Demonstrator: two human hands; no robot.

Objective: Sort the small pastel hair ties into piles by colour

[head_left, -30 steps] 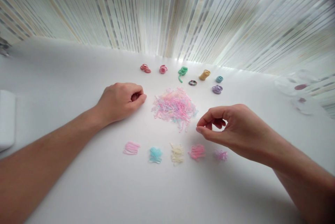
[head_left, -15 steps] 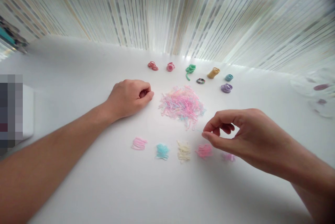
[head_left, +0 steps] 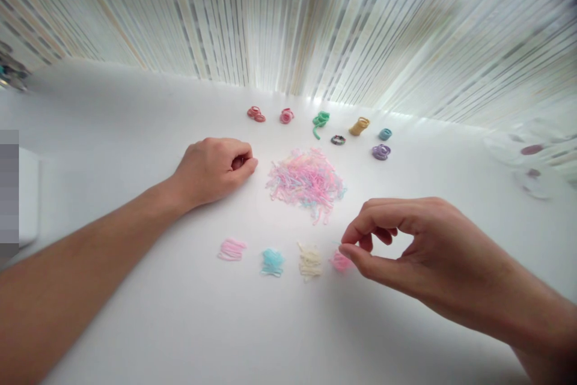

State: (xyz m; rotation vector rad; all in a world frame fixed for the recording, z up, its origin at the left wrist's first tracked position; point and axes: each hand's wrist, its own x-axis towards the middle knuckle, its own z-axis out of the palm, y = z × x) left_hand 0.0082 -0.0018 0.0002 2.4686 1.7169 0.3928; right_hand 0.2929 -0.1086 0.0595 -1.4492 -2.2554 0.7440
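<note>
A loose heap of pink, lilac and blue strands (head_left: pixel 309 181) lies mid-table. Left of it, my left hand (head_left: pixel 214 172) rests with curled fingers; nothing can be made out in it. My right hand (head_left: pixel 401 247) pinches thumb and forefinger above the darker pink bundle (head_left: pixel 340 260), partly covering it. A faint bluish strand seems to show at the fingertips, too small to be sure. In the near row also lie a light pink bundle (head_left: pixel 232 249), a blue bundle (head_left: pixel 272 262) and a cream bundle (head_left: pixel 309 261).
Along the back of the white table (head_left: pixel 180 319) sit red coils (head_left: pixel 256 114), a pink coil (head_left: pixel 286 115), a green coil (head_left: pixel 321 121), a yellow roll (head_left: pixel 359 126), a blue roll (head_left: pixel 384 134), a purple coil (head_left: pixel 381 152) and a multicoloured ring (head_left: pixel 338 140). A striped curtain (head_left: pixel 270 18) hangs behind.
My right hand has moved down, from beside the heap to over the darker pink bundle. The lilac bundle is now hidden behind it. The whole view has shifted slightly; my left hand keeps its pose.
</note>
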